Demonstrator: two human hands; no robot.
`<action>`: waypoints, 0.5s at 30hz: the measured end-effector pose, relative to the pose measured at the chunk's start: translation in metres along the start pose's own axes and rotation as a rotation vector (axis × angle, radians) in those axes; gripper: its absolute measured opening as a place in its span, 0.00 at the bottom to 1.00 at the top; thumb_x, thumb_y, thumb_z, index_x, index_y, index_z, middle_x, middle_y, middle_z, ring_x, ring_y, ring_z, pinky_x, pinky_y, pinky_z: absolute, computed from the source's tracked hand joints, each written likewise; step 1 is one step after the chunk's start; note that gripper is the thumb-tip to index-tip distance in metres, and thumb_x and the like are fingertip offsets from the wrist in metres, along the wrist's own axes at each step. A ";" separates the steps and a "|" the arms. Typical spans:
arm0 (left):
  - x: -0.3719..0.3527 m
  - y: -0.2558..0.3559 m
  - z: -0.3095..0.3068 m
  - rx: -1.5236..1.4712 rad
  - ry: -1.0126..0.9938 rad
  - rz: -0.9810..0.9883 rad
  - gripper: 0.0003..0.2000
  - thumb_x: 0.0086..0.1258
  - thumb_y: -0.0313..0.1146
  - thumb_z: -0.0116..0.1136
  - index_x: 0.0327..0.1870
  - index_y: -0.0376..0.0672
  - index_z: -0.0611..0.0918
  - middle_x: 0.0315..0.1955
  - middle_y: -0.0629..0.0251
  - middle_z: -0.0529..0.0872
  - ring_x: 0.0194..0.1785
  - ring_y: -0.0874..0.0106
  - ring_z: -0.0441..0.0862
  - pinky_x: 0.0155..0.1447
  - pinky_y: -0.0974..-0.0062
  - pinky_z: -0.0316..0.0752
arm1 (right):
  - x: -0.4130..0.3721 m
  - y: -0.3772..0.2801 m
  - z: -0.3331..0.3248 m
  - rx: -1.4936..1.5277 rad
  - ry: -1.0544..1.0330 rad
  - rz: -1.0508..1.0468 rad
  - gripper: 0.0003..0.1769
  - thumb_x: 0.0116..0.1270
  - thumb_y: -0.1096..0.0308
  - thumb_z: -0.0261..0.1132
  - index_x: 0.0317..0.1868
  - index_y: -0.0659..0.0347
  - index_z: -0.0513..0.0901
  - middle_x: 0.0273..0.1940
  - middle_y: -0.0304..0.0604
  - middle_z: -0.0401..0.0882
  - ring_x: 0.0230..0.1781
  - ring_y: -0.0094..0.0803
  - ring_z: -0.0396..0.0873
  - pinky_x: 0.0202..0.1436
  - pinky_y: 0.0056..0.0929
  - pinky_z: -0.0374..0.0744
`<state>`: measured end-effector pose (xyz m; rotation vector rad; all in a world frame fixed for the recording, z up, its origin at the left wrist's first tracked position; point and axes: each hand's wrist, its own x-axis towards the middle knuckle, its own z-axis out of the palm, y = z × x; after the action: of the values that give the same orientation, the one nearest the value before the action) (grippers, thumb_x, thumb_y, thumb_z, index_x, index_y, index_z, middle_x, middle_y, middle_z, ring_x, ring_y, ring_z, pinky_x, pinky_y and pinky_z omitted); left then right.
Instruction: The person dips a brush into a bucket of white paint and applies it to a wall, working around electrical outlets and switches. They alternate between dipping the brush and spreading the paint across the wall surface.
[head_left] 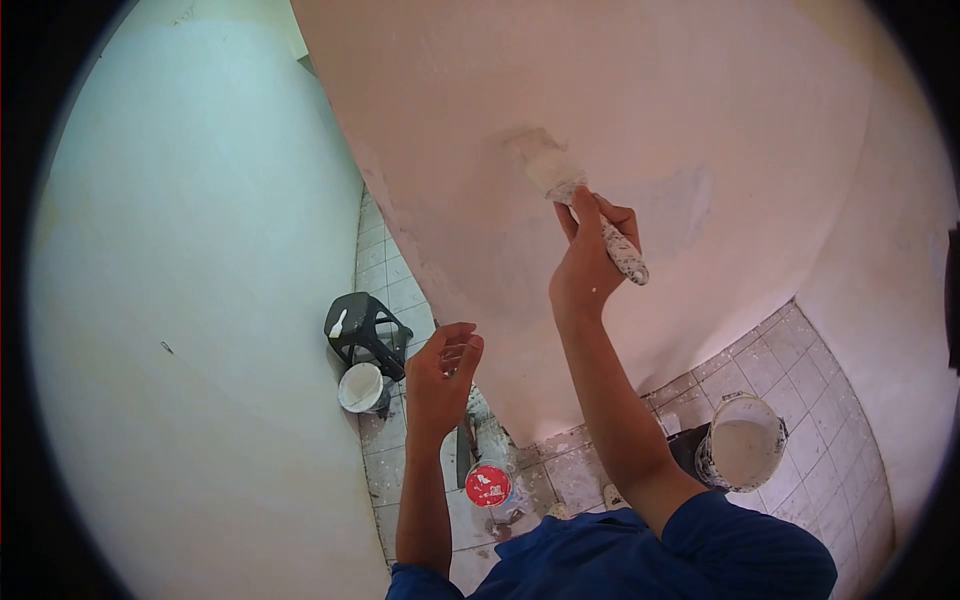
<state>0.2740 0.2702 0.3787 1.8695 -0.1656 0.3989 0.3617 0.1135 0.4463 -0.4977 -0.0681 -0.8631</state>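
Observation:
My right hand (592, 245) grips a wide paintbrush (625, 255) whose handle is spattered with white and dark paint. The bristles point up and left and meet the pinkish wall (470, 90) at a darker, damp-looking patch. To the right of the brush, a greyish-white patch (675, 205) shows on the same wall. Lower and to the left, my left hand (445, 365) hangs in the air near the wall's edge, its fingers loosely curved and apart, with nothing visible in it.
A bucket of pale paint (745, 445) stands on the tiled floor at right. Below my left hand is a small tub with a red top (488, 484). A dark plastic stool (365, 325) and a white bucket (361, 387) stand by the left wall (200, 300).

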 end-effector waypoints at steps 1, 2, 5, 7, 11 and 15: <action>0.000 0.000 -0.001 -0.006 -0.002 0.001 0.14 0.70 0.36 0.61 0.48 0.34 0.82 0.38 0.56 0.87 0.41 0.70 0.86 0.48 0.74 0.79 | -0.004 0.009 -0.006 -0.061 0.017 0.030 0.10 0.62 0.76 0.68 0.33 0.65 0.73 0.37 0.44 0.78 0.40 0.29 0.80 0.49 0.32 0.85; -0.001 -0.001 -0.002 -0.011 -0.004 0.000 0.14 0.70 0.36 0.61 0.48 0.34 0.82 0.38 0.57 0.87 0.41 0.70 0.86 0.49 0.74 0.79 | -0.009 0.029 -0.022 -0.122 0.034 0.061 0.10 0.62 0.76 0.68 0.33 0.65 0.73 0.37 0.44 0.78 0.39 0.29 0.80 0.49 0.32 0.85; -0.005 -0.002 -0.004 -0.017 -0.007 -0.028 0.14 0.70 0.36 0.61 0.48 0.34 0.82 0.38 0.57 0.87 0.42 0.70 0.86 0.49 0.74 0.79 | -0.040 0.111 -0.130 -0.240 0.109 0.103 0.09 0.62 0.76 0.68 0.33 0.65 0.74 0.36 0.43 0.79 0.37 0.27 0.80 0.46 0.30 0.85; -0.007 -0.004 -0.008 -0.010 -0.001 -0.012 0.14 0.70 0.36 0.61 0.48 0.34 0.82 0.38 0.56 0.87 0.42 0.70 0.86 0.49 0.74 0.79 | -0.075 0.140 -0.221 -0.416 0.133 0.173 0.09 0.62 0.76 0.68 0.32 0.64 0.74 0.36 0.44 0.78 0.37 0.29 0.80 0.42 0.28 0.86; -0.013 -0.011 -0.017 0.021 0.005 -0.012 0.14 0.70 0.36 0.61 0.49 0.34 0.82 0.39 0.56 0.87 0.43 0.70 0.86 0.49 0.74 0.79 | -0.095 0.133 -0.257 -0.486 0.303 0.305 0.09 0.61 0.77 0.68 0.32 0.62 0.73 0.37 0.43 0.78 0.38 0.29 0.80 0.43 0.31 0.86; -0.013 -0.012 -0.020 0.001 0.019 -0.026 0.15 0.70 0.36 0.61 0.49 0.33 0.82 0.39 0.55 0.87 0.43 0.69 0.86 0.49 0.73 0.79 | -0.059 0.098 -0.152 -0.197 0.173 0.264 0.10 0.61 0.77 0.68 0.33 0.63 0.72 0.37 0.43 0.78 0.41 0.31 0.81 0.48 0.34 0.86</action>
<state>0.2620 0.2916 0.3689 1.8661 -0.1281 0.3980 0.3747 0.1410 0.2589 -0.5991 0.2391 -0.6531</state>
